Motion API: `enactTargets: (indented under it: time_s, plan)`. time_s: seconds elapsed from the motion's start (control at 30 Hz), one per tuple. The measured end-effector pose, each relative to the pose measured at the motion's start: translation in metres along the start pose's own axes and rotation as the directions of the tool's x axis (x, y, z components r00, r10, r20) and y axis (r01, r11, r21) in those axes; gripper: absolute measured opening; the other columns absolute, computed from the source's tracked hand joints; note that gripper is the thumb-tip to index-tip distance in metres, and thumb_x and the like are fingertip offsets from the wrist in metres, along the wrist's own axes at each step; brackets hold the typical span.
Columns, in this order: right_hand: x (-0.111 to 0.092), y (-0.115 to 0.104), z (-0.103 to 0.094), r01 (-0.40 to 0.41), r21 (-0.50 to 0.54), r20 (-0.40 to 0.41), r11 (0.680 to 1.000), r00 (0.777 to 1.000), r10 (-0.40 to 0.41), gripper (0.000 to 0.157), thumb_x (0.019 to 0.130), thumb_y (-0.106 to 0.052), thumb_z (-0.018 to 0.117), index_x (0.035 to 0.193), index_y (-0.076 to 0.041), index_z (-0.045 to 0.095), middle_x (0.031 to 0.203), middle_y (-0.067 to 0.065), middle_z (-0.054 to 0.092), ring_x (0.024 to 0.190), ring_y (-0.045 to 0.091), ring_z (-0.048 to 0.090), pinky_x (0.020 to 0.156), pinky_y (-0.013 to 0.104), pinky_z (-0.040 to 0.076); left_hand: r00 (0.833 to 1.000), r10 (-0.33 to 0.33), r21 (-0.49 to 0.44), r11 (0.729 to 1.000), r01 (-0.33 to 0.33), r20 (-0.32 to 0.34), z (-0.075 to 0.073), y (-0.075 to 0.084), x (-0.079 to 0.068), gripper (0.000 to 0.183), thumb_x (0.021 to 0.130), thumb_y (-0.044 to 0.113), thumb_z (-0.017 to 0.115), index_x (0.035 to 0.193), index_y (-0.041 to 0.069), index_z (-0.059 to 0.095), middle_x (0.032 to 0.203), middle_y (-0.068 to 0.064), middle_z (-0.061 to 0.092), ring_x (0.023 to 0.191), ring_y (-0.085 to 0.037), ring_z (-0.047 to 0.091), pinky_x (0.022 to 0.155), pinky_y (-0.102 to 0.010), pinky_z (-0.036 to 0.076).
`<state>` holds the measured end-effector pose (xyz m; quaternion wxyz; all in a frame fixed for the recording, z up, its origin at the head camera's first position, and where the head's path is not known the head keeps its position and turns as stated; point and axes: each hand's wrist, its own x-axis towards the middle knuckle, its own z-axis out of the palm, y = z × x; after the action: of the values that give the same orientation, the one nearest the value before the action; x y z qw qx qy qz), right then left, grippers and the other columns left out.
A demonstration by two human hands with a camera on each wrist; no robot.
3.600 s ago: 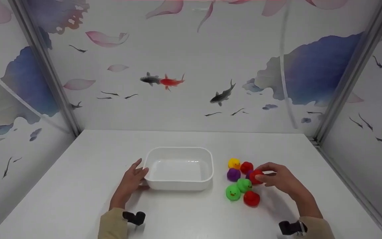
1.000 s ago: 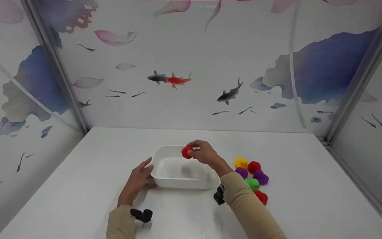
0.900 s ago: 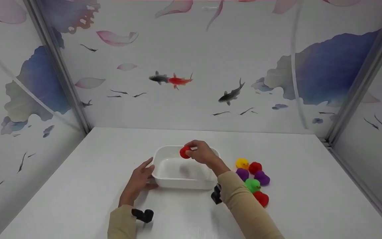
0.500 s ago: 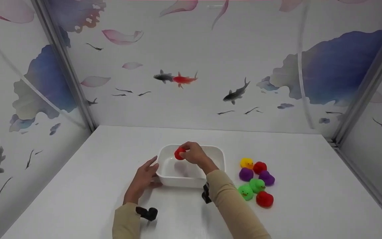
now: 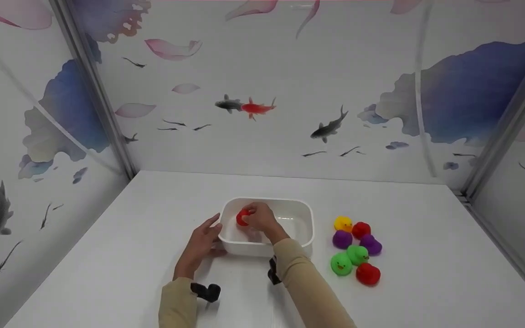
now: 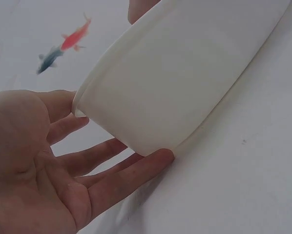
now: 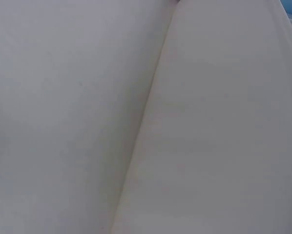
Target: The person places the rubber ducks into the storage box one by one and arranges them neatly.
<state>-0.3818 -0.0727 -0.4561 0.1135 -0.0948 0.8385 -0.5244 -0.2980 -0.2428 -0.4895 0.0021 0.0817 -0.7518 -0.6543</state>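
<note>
With its fingertips, my right hand (image 5: 262, 219) pinches a red rubber duck (image 5: 242, 218) low inside the left half of a white plastic tub (image 5: 246, 249). Whether that duck touches the tub floor cannot be told. At the tub's left end, my left hand (image 5: 202, 242) has its fingers against the outside. The left wrist view shows those fairly straight fingers (image 6: 131, 178) touching the end and lower corner of the tub (image 6: 156, 87). Only the outer tub wall (image 7: 214, 122) and tabletop fill the right wrist view, so the right fingers are hidden there.
Right of the tub sits a cluster of rubber ducks: yellow (image 5: 342, 224), red (image 5: 361, 230), purple (image 5: 342, 239), another purple (image 5: 371, 245), green (image 5: 357, 255), another green (image 5: 341, 264) and red (image 5: 368, 274). Printed walls enclose the white table (image 5: 408, 218) behind and at both sides.
My right hand took the red duck from the cluster, carried it left over the tub and lowered it inside. My left hand stays at the tub's left end. The head view has shifted slightly.
</note>
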Motion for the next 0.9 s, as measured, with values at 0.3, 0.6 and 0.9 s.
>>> enactTargets:
  time_s: [0.3, 0.6, 0.9]
  plan:
    - [0.007, 0.000, 0.001, -0.069, -0.007, -0.036, 0.998, 0.997, 0.069, 0.029, 0.093, -0.006, 0.067, 0.122, -0.002, 0.068, 0.121, 0.017, 0.067, 0.104, 0.026, 0.063, 0.091, 0.034, 0.060, 1.000, -0.006, 0.038, 0.999, 0.006, 0.020, 0.002, 0.000, -0.002, 0.053, 0.106, 0.029, 0.048, 0.157, 0.017, 0.035, 0.144, -0.025, 0.055, 0.113, -0.029, 0.067, 0.086, -0.045, 0.062]
    - [0.010, 0.005, 0.006, -0.039, -0.053, -0.049, 0.998, 0.998, 0.036, 0.028, 0.091, -0.005, 0.070, 0.118, -0.001, 0.071, 0.117, 0.017, 0.069, 0.101, 0.026, 0.063, 0.095, 0.038, 0.058, 1.000, -0.004, 0.035, 0.999, 0.003, 0.025, 0.003, -0.001, -0.002, 0.055, 0.106, 0.032, 0.049, 0.157, 0.016, 0.035, 0.144, -0.026, 0.053, 0.119, -0.034, 0.064, 0.087, -0.046, 0.062]
    - [0.013, 0.002, 0.004, -0.015, -0.064, -0.050, 0.998, 0.999, 0.012, 0.027, 0.090, -0.005, 0.070, 0.116, 0.000, 0.072, 0.117, 0.018, 0.070, 0.102, 0.026, 0.065, 0.093, 0.037, 0.059, 1.000, 0.001, 0.038, 0.999, -0.002, 0.020, -0.001, 0.001, -0.001, 0.055, 0.106, 0.030, 0.049, 0.157, 0.015, 0.034, 0.144, -0.026, 0.053, 0.118, -0.035, 0.065, 0.087, -0.045, 0.062]
